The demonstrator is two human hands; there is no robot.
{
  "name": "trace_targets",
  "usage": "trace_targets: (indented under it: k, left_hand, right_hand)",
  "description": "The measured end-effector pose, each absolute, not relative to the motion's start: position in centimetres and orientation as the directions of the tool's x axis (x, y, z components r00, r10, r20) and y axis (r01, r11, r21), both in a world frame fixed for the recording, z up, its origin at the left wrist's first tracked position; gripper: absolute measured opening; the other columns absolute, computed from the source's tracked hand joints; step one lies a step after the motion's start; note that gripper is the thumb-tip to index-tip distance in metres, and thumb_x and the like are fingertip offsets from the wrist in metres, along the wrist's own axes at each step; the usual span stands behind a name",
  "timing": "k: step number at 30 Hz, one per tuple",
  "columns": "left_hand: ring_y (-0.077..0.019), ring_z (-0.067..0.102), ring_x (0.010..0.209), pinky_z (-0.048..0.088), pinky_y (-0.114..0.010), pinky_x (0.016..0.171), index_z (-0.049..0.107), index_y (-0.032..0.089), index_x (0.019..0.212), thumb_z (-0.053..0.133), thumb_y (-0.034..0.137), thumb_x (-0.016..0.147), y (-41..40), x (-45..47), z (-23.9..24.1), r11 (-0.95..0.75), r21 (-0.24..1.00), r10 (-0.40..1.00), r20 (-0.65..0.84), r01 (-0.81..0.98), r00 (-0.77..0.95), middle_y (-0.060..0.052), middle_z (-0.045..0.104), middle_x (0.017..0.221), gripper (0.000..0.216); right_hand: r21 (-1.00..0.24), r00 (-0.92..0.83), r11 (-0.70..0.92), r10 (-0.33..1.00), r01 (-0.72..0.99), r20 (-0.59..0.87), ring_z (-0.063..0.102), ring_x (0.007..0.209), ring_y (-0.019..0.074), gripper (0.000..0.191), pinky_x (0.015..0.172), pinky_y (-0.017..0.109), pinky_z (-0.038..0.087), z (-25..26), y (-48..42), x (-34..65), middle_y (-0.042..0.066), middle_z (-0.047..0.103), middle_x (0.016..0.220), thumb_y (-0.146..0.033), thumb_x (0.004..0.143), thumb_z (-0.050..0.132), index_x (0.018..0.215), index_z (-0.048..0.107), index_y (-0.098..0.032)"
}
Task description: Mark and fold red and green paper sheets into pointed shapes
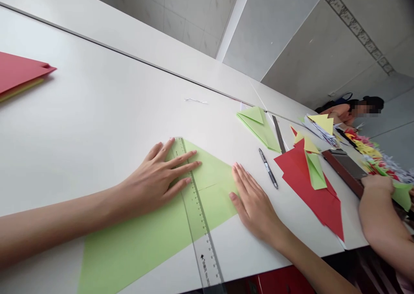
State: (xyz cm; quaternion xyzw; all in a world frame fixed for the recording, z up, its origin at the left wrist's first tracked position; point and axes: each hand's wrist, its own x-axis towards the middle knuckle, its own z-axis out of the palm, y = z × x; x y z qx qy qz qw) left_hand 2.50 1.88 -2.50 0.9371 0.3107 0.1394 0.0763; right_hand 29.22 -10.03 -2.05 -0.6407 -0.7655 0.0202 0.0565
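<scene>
A large light green paper [139, 242], folded to a triangle, lies on the white table [97, 113]. A clear plastic ruler [200, 229] lies across it. My left hand [158, 173] rests flat with fingers spread, pressing on the ruler and the paper. Flat and open at the paper's right corner is my right hand [252, 199], its fingers together and pointing away from me. Neither hand grips anything.
A pen [268, 168] lies right of my right hand. Beyond it are folded green paper [258, 126], a grey ruler [278, 134], red sheets [313, 186] and a paper cutter [346, 169]. Another person's hand [377, 186] works at the right. Red paper [19, 72] sits far left.
</scene>
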Motion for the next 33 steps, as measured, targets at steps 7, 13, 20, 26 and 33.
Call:
trace_targets:
  k: [7,13,20,26,33]
  left_hand:
    - [-0.039,0.003,0.147,0.014,-0.065,0.114,0.032,0.046,0.145,0.031,0.052,0.099,1.5,2.3,-2.2,-0.786,0.229,0.615,0.189,0.574,0.766,0.014,0.027,0.155,0.046]
    - [-0.0393,0.009,0.147,0.017,-0.065,0.114,0.035,0.046,0.144,0.033,0.051,0.098,1.4,2.2,-2.3,-0.785,0.202,0.619,0.208,0.586,0.757,0.009,0.024,0.158,0.045]
    - [-0.0398,0.022,0.144,0.025,-0.063,0.111,0.043,0.045,0.14,0.039,0.047,0.098,1.1,2.2,-2.3,-0.79,0.191,0.612,0.307,0.583,0.729,-0.003,0.02,0.16,0.043]
    - [-0.0391,0.021,0.144,0.026,-0.061,0.113,0.045,0.045,0.138,0.044,0.045,0.096,1.0,2.2,-2.7,-0.798,0.194,0.598,0.371,0.57,0.711,-0.003,0.012,0.161,0.042]
    - [-0.0392,0.019,0.145,0.028,-0.06,0.112,0.048,0.042,0.137,0.045,0.044,0.096,0.7,2.3,-2.5,-0.796,0.207,0.601,0.382,0.569,0.702,-0.005,0.016,0.161,0.041]
  right_hand:
    - [0.008,-0.139,0.138,0.986,0.99,0.097,0.015,0.148,0.0229,0.067,0.119,0.049,0.027,-2.6,-10.2,29.4,0.009,0.018,0.159,-0.05,0.102,0.024,0.155,0.013,-0.01]
    - [0.067,-0.204,0.198,0.973,0.978,0.109,0.017,0.148,0.0225,0.069,0.121,0.046,0.024,-2.3,-8.8,28.4,0.01,0.02,0.158,-0.051,0.102,0.021,0.153,0.019,-0.006]
    - [0.083,-0.289,0.281,0.951,0.956,0.111,0.02,0.147,0.026,0.075,0.12,0.048,0.025,-1.5,-6.6,26.1,0.017,0.022,0.156,-0.056,0.1,0.021,0.15,0.026,0.0]
    - [0.044,-0.367,0.365,0.923,0.93,0.113,0.02,0.147,0.0264,0.077,0.121,0.047,0.02,-1.1,-4.4,24.7,0.017,0.023,0.157,-0.058,0.099,0.021,0.15,0.027,0.0]
    - [-0.009,-0.442,0.443,0.895,0.896,0.059,0.02,0.147,0.0259,0.087,0.122,0.044,0.018,-0.4,-1.6,23.5,0.014,0.022,0.158,-0.069,0.094,0.016,0.152,0.024,-0.004]
